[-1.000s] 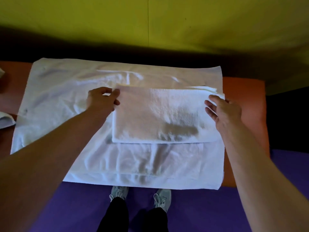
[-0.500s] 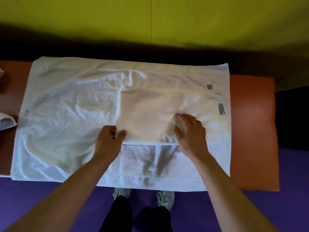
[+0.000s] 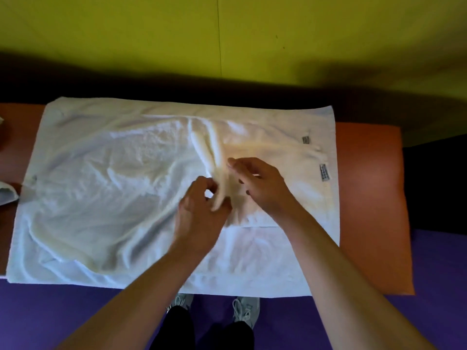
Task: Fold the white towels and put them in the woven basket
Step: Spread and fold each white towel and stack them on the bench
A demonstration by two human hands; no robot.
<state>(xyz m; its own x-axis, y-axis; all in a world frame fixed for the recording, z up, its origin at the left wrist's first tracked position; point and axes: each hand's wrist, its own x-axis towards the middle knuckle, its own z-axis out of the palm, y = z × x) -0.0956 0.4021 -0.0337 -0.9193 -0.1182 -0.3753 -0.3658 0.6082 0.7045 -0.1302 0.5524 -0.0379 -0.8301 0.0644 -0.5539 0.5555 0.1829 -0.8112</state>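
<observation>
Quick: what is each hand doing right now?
Left hand: pinches a fold of the white towel.
Right hand: fingers curled on the same towel; grip unclear.

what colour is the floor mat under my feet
Purple. The floor mat shows best in the head view, along the bottom edge around the shoes.

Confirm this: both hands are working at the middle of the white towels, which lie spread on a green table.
Not quite. The head view shows the left hand and right hand at the middle of the white towels, but the table beneath them is orange, not green; the wall behind is yellow-green.
</observation>
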